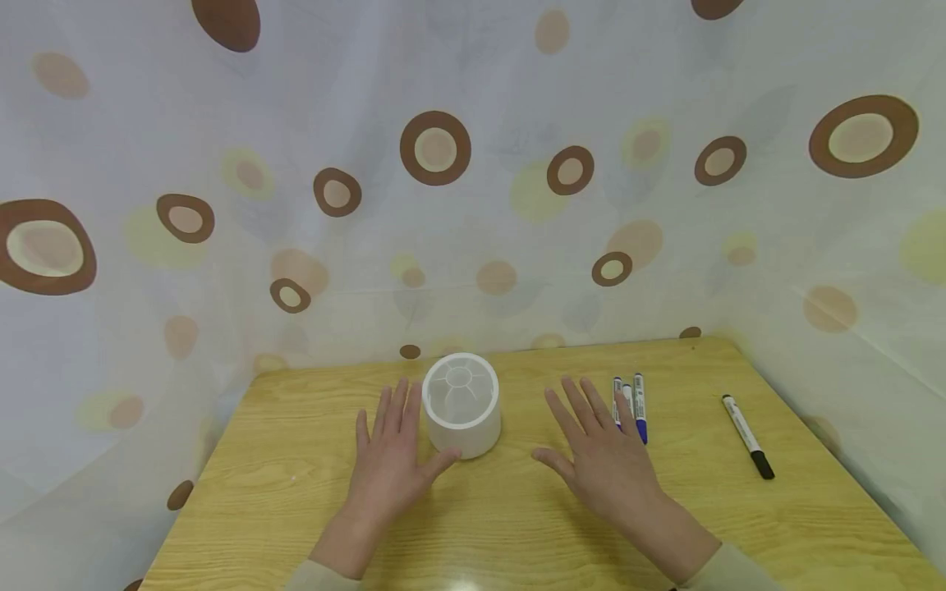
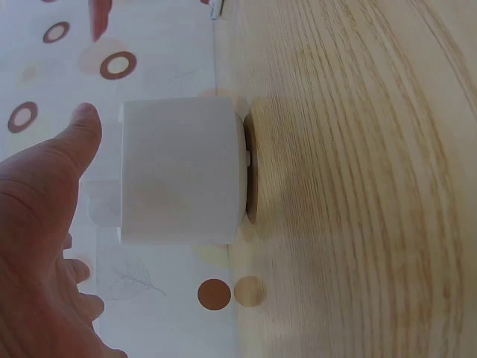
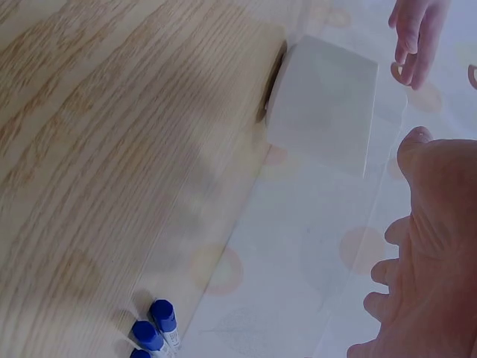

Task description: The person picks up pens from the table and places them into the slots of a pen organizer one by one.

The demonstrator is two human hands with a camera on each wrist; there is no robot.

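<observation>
A round white pen holder with clear dividers inside stands upright on the wooden table. My left hand hovers just left of it, fingers spread, its thumb overlapping the holder's lower edge in the head view. In the left wrist view the thumb stands apart from the holder's side. My right hand is held flat to the right of the holder, fingers spread and nothing in them. Beyond its fingertips lie three blue-capped markers, partly hidden by the little finger; their blue caps show in the right wrist view.
A black-capped marker lies alone near the table's right side. A white curtain with brown and yellow circles hangs behind the table and along both sides.
</observation>
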